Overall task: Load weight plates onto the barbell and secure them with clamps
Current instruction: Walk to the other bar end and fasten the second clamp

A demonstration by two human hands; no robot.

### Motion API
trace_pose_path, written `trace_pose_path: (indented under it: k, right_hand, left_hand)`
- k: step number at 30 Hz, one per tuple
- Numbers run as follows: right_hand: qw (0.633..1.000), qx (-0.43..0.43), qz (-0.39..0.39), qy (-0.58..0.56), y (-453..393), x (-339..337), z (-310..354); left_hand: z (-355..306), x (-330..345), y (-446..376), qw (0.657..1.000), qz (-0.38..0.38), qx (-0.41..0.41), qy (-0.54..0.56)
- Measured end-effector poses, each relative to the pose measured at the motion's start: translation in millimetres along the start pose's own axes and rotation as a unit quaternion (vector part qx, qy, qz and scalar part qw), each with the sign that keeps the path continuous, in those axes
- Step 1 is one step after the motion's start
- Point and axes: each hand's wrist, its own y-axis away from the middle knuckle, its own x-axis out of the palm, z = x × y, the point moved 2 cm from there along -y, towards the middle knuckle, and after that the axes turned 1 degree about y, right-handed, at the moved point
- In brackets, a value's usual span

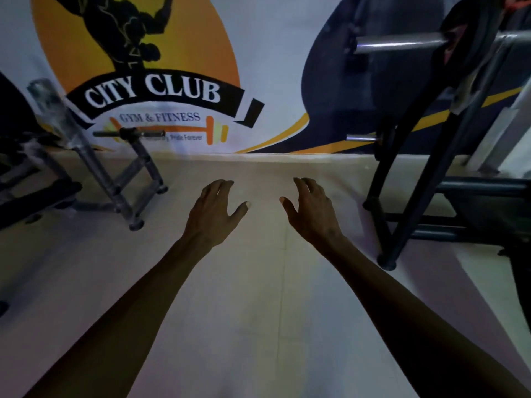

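My left hand (214, 209) and my right hand (311, 209) are stretched out side by side over the pale tiled floor, palms down, fingers spread, holding nothing. At the upper right a bare steel sleeve (399, 44) sticks out to the left from a dark plate (471, 53) on a black rack (408, 179). A shorter steel peg (360, 137) juts out lower on the same rack. No clamp is visible.
A grey metal stand (123, 179) with a short bar stands at the left by a dark bench (34, 196). The wall behind carries a gym banner (155, 93). The rack's black feet rest on the floor at the right.
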Motion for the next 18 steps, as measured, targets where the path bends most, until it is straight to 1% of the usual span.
trace_pose_path:
  k: [5,9,13,18]
  right_hand:
    - [0.998,0.039,-0.045,0.013,-94,11,-7]
    - [0.993,0.074,-0.084,0.031,-162,18,-26]
    - [0.984,0.106,-0.127,0.06,-229,15,-45]
    - [0.963,0.163,-0.194,0.088,-315,-12,-64]
  left_hand:
    - [20,25,-123,0.998,-0.003,0.059,0.034]
    - [23,55,-218,0.992,-0.006,0.11,0.068]
    - [15,81,-312,0.981,0.0,0.16,0.11]
    - [-10,90,-433,0.957,0.022,0.248,0.146]
